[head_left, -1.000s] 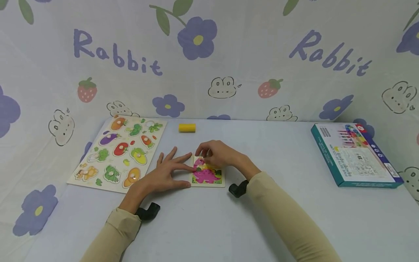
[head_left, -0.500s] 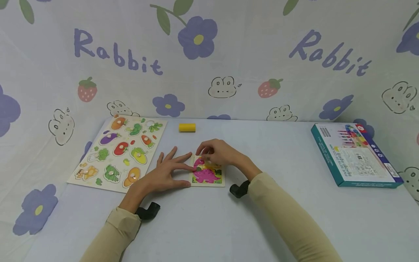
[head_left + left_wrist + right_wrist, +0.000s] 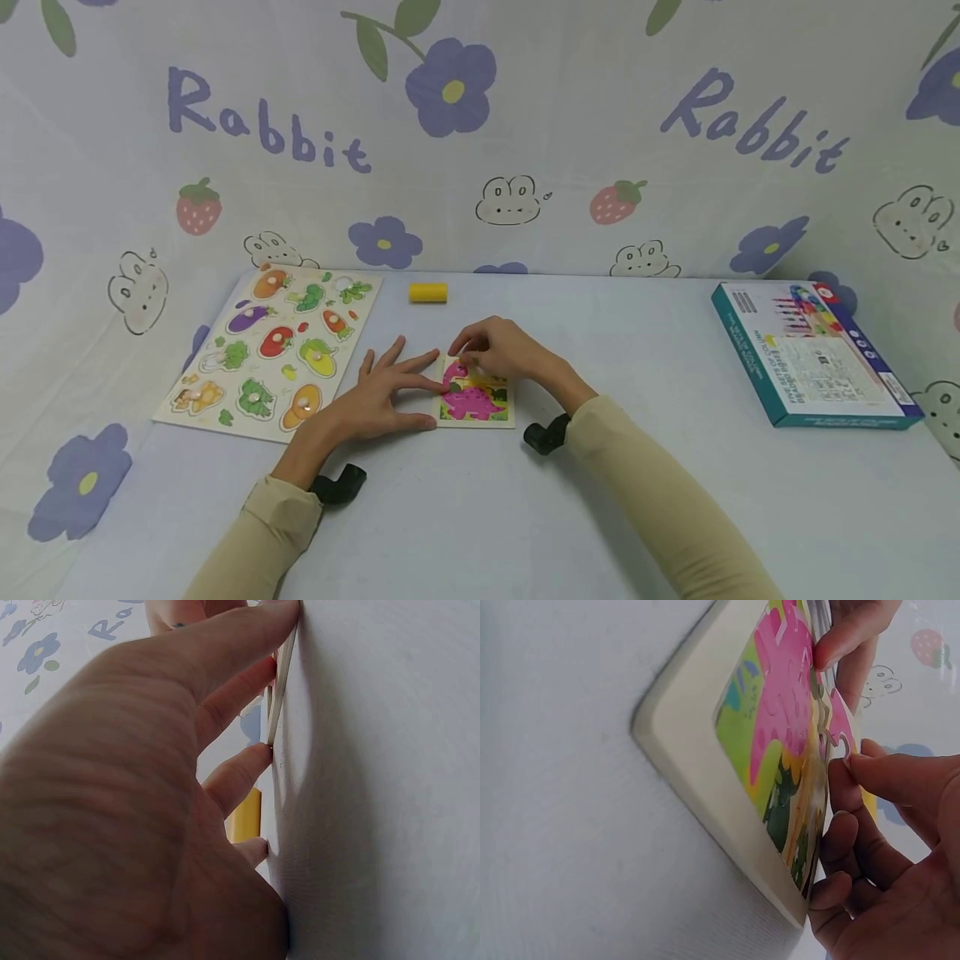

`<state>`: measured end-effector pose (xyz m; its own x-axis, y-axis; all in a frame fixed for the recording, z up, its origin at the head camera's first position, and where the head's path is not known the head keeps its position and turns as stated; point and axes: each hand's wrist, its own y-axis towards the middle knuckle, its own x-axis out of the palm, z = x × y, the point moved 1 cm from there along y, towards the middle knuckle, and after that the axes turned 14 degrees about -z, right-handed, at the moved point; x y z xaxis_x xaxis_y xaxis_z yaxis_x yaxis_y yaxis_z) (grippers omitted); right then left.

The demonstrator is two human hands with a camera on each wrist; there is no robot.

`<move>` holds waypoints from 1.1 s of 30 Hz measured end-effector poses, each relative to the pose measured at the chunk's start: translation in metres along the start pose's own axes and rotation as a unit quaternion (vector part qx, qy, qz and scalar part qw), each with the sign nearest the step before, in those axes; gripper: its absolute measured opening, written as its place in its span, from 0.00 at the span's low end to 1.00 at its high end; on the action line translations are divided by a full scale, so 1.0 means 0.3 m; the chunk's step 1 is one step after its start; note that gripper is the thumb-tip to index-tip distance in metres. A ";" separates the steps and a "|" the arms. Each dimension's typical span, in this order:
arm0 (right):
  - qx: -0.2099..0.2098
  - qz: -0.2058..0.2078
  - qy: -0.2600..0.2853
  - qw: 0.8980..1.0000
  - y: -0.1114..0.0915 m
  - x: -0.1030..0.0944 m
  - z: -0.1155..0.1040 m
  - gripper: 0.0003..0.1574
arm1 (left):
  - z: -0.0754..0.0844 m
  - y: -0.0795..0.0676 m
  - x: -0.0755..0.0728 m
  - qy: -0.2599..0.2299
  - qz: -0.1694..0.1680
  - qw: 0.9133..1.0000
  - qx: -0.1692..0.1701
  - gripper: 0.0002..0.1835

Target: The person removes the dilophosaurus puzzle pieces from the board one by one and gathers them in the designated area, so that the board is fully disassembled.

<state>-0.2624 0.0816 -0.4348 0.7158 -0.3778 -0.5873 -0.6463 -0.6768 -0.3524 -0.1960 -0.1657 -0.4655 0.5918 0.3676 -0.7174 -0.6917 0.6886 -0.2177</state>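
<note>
A small square dinosaur jigsaw puzzle (image 3: 480, 423) lies on the table between my hands, a pink dinosaur in its pale frame. At its far side my right hand (image 3: 498, 350) pinches a pink puzzle piece (image 3: 842, 724) between thumb and index finger. In the right wrist view that piece stands tilted up from the picture, and the other fingers curl by the frame's edge. My left hand (image 3: 375, 402) is spread wide at the left side, fingertips on the puzzle's edge and one finger reaching over the picture. The left wrist view shows its thumb (image 3: 247, 634) along the frame's side.
A vegetable peg puzzle board (image 3: 258, 354) lies to the left, partly behind the left forearm. A yellow cylinder (image 3: 428, 292) rests near the back edge. On the right lies a flat printed box (image 3: 817, 358). A patterned cloth (image 3: 570, 125) hangs behind the table.
My right hand has lifted very slightly at the puzzle's far side, still pinching the puzzle piece. The left hand keeps its place.
</note>
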 end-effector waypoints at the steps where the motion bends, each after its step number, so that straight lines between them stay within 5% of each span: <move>1: 0.001 0.002 0.001 1.000 0.000 0.000 0.001 0.14 | 0.000 0.000 0.000 0.000 0.000 1.000 0.000 0.28; 17: 0.000 0.025 0.006 1.000 -0.044 -0.031 0.032 0.13 | -0.004 0.001 0.000 0.006 -0.001 1.000 -0.002 0.28; 33: 0.009 0.034 0.022 0.999 -0.159 -0.084 0.112 0.12 | -0.004 0.002 0.003 0.008 -0.005 1.000 -0.002 0.28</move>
<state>-0.2586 0.1447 -0.4278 0.6810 -0.4503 -0.5775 -0.6981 -0.6372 -0.3265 -0.1964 -0.1658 -0.4671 0.5917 0.3503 -0.7261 -0.6878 0.6892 -0.2280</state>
